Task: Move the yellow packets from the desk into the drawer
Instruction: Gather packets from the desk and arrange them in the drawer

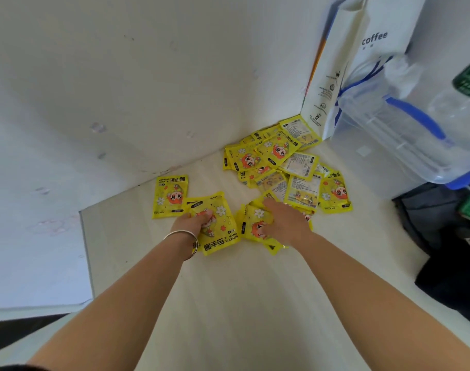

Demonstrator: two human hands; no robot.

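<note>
Several yellow hand-warmer packets lie scattered on the pale desk (228, 303) toward the back corner, the main heap (282, 167) against the wall. My left hand (193, 219), with a silver bangle on the wrist, grips a yellow packet (223, 231) near the front of the spread. My right hand (287, 220) presses down on a small stack of yellow packets (252, 223), fingers curled around them. One single packet (170, 195) lies apart at the left. No drawer is in view.
A white paper bag (357, 62) marked "coffee" stands against the wall at the back right. Beside it sits a clear plastic box (405, 135) with blue handles. A black bag (448, 250) lies at the right edge. The desk's left edge (86, 253) drops off.
</note>
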